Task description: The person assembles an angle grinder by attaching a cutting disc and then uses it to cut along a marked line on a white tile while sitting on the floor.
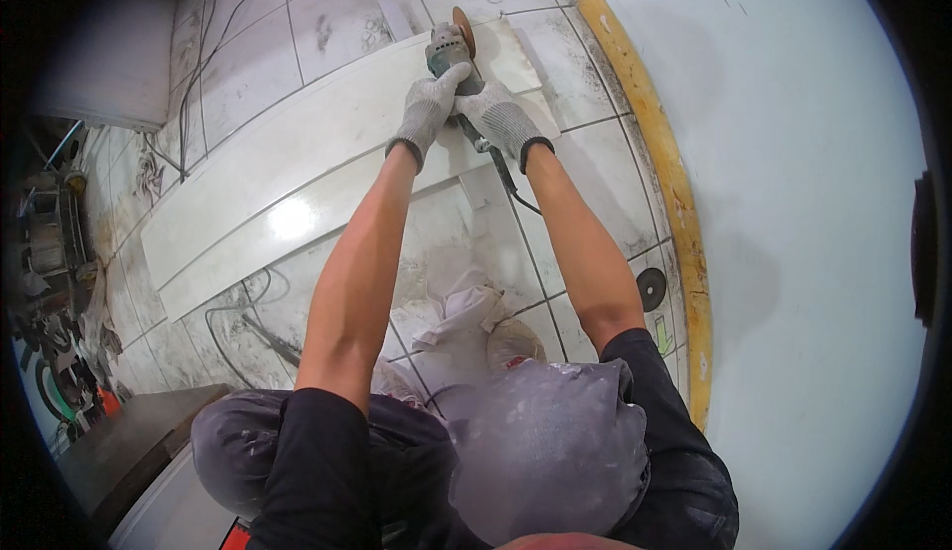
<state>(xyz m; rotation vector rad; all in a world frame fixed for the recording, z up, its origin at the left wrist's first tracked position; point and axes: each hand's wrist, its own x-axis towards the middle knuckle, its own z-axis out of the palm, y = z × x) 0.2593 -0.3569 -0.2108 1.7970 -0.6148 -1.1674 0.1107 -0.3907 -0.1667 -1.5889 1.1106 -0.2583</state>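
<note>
In grey-white knit gloves with dark cuffs, my left hand (429,106) and my right hand (496,114) both close around the body of an angle grinder (448,52). Its thin reddish-brown disc (463,32) stands on edge at the far right end of a long white panel (288,143). I cannot tell whether the disc touches the panel. From the grinder's rear, a black cord (509,181) trails down past my right wrist. A narrower glossy white strip (297,215) runs along the panel's near side.
White floor tiles (585,193) bear dark smudges. To the right, a yellowish strip (659,143) edges a pale wall (793,203). A black disc (651,289) lies near my right elbow. White cloth (466,312) sits between my arms. Loose cables (193,104) and clutter (59,252) are at the left.
</note>
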